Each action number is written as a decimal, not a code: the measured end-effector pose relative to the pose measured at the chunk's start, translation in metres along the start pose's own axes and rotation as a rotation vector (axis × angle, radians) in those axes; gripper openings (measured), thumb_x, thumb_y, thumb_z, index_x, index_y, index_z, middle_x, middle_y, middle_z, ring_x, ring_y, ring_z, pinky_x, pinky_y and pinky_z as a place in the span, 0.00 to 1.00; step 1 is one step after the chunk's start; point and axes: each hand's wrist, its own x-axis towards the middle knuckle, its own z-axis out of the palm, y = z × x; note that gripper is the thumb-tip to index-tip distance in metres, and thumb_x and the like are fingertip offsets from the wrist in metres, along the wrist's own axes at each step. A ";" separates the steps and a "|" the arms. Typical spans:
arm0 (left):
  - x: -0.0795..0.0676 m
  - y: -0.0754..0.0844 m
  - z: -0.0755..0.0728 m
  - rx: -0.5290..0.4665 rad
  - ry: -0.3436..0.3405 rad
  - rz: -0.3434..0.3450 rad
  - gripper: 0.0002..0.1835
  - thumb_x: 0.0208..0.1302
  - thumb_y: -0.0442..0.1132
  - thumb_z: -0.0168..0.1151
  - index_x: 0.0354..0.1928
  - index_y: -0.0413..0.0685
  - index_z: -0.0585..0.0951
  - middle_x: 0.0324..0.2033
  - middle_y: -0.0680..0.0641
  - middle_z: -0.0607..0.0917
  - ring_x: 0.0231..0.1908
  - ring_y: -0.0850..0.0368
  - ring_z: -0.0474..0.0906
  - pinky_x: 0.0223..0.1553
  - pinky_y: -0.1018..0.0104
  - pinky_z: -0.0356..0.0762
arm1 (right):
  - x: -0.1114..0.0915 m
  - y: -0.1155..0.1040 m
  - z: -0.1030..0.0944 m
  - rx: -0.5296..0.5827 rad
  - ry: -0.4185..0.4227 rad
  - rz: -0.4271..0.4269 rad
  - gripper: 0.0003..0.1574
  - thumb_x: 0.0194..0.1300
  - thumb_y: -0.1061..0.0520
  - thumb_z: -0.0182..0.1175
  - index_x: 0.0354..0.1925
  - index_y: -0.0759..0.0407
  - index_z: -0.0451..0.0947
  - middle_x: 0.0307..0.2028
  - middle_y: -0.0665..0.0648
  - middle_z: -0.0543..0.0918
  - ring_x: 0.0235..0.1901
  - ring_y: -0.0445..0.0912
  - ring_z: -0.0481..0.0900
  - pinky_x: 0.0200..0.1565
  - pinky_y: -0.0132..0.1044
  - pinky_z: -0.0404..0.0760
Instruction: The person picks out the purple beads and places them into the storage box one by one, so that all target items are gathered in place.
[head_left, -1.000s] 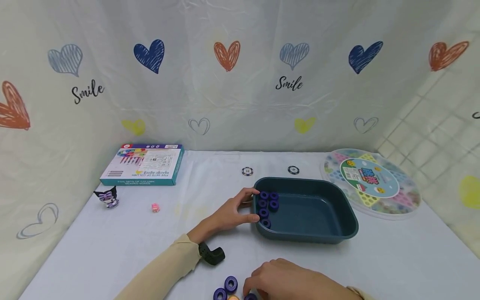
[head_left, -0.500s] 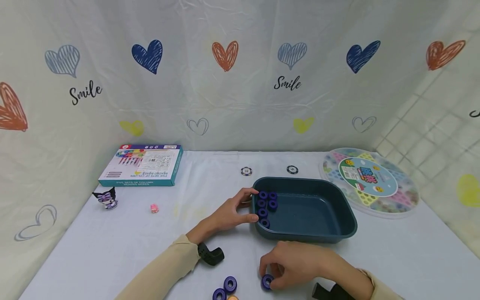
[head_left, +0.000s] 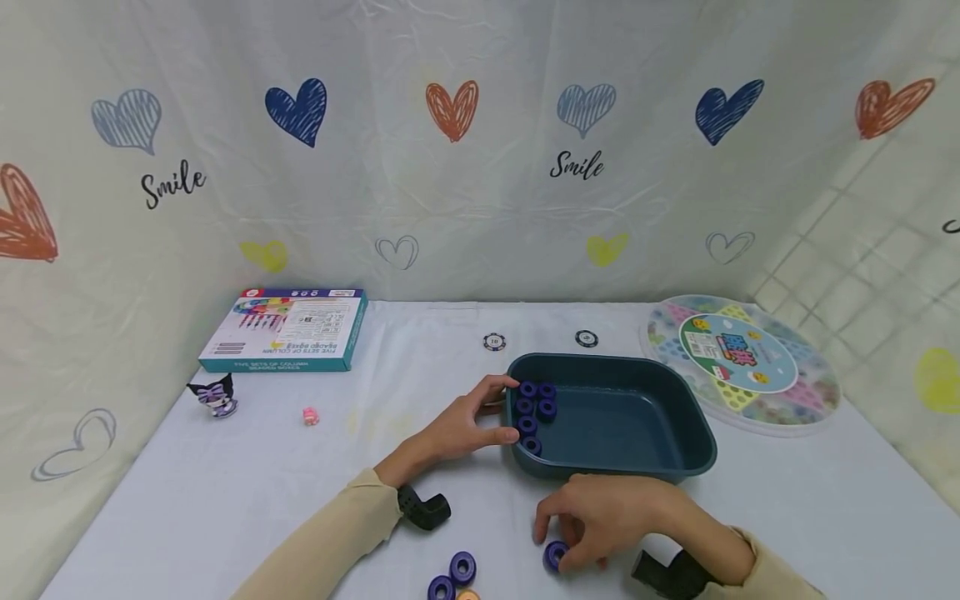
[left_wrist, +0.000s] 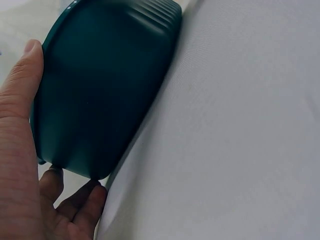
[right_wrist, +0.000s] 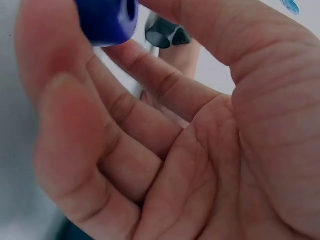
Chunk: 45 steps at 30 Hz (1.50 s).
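We see a heart-printed curtain (head_left: 480, 196) hanging behind a table draped in a white cloth (head_left: 225, 500); at the back right lies a clear round case (head_left: 738, 358); a dark teal tub (head_left: 622, 425) stands just in front of it, and a flat carton (head_left: 285, 329) lies at the back left. We find the hands apart: the left hand (head_left: 468, 425) grips the tub's left end, thumb at the rim; the right hand (head_left: 615, 517) pinches a purple ring (head_left: 551, 554) in front of the tub, though whether the ring touches the cloth we cannot tell. We note a Kuromi figurine (head_left: 217, 396) before the carton; two poker chips (head_left: 494, 342) lie behind the tub; at least six stored rings (head_left: 546, 412) crowd its left end; two loose rings (head_left: 456, 575) sit near us by an orange ring (head_left: 468, 595), partly cut off; a pink trinket (head_left: 311, 416) lies right of the figurine.
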 end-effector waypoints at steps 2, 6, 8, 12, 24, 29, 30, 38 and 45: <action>0.000 0.000 0.000 0.003 -0.001 0.002 0.38 0.51 0.63 0.59 0.63 0.61 0.59 0.62 0.54 0.64 0.58 0.57 0.65 0.57 0.57 0.63 | 0.000 0.002 -0.001 0.025 -0.017 -0.013 0.13 0.58 0.51 0.61 0.43 0.47 0.74 0.21 0.39 0.77 0.13 0.32 0.73 0.26 0.27 0.75; 0.001 0.001 0.000 0.009 -0.003 0.007 0.38 0.51 0.63 0.59 0.63 0.61 0.59 0.62 0.53 0.64 0.58 0.56 0.65 0.57 0.56 0.63 | 0.001 0.005 -0.003 0.063 -0.040 -0.029 0.14 0.58 0.50 0.61 0.43 0.47 0.74 0.21 0.40 0.78 0.13 0.35 0.75 0.29 0.27 0.76; 0.001 0.000 0.000 0.007 -0.006 0.009 0.38 0.52 0.62 0.60 0.63 0.61 0.59 0.62 0.52 0.64 0.58 0.55 0.65 0.57 0.55 0.62 | 0.001 0.007 -0.003 0.066 -0.043 -0.036 0.14 0.58 0.50 0.61 0.43 0.47 0.74 0.21 0.40 0.78 0.13 0.35 0.75 0.29 0.27 0.76; 0.001 0.000 -0.001 0.000 -0.006 0.011 0.37 0.52 0.61 0.60 0.62 0.62 0.59 0.63 0.52 0.64 0.58 0.55 0.65 0.57 0.54 0.62 | 0.003 0.008 -0.003 0.045 -0.037 -0.073 0.13 0.58 0.51 0.61 0.43 0.48 0.74 0.21 0.39 0.77 0.13 0.33 0.75 0.27 0.27 0.76; 0.001 -0.001 0.000 0.004 0.007 0.005 0.38 0.51 0.63 0.60 0.62 0.62 0.59 0.62 0.53 0.65 0.58 0.58 0.65 0.57 0.56 0.63 | -0.005 -0.004 -0.010 0.022 0.081 -0.167 0.12 0.59 0.48 0.59 0.43 0.46 0.74 0.23 0.38 0.76 0.19 0.30 0.71 0.22 0.28 0.75; 0.001 -0.002 0.000 0.001 0.008 0.025 0.37 0.52 0.62 0.60 0.62 0.62 0.59 0.62 0.52 0.65 0.57 0.56 0.66 0.57 0.56 0.63 | -0.015 -0.007 -0.025 0.034 0.182 -0.140 0.13 0.58 0.47 0.60 0.43 0.44 0.74 0.22 0.40 0.76 0.18 0.32 0.71 0.20 0.28 0.72; 0.001 -0.002 0.000 0.002 0.008 0.022 0.37 0.52 0.63 0.59 0.62 0.62 0.59 0.62 0.53 0.65 0.57 0.56 0.66 0.57 0.56 0.63 | -0.017 -0.007 -0.029 0.033 0.196 -0.128 0.13 0.58 0.47 0.60 0.43 0.44 0.74 0.22 0.41 0.77 0.18 0.32 0.70 0.19 0.28 0.72; 0.000 -0.002 0.000 0.008 0.007 0.018 0.39 0.51 0.64 0.59 0.62 0.61 0.59 0.62 0.52 0.66 0.58 0.57 0.65 0.57 0.54 0.62 | -0.022 -0.002 -0.059 0.009 0.249 -0.034 0.13 0.58 0.47 0.61 0.43 0.44 0.74 0.20 0.46 0.76 0.14 0.41 0.72 0.20 0.34 0.75; 0.001 -0.003 0.000 0.000 0.003 0.025 0.40 0.50 0.65 0.59 0.63 0.59 0.59 0.62 0.51 0.65 0.58 0.57 0.65 0.58 0.54 0.62 | -0.019 0.011 -0.084 -0.018 0.273 0.050 0.14 0.57 0.48 0.61 0.43 0.47 0.74 0.21 0.53 0.78 0.16 0.50 0.75 0.25 0.40 0.77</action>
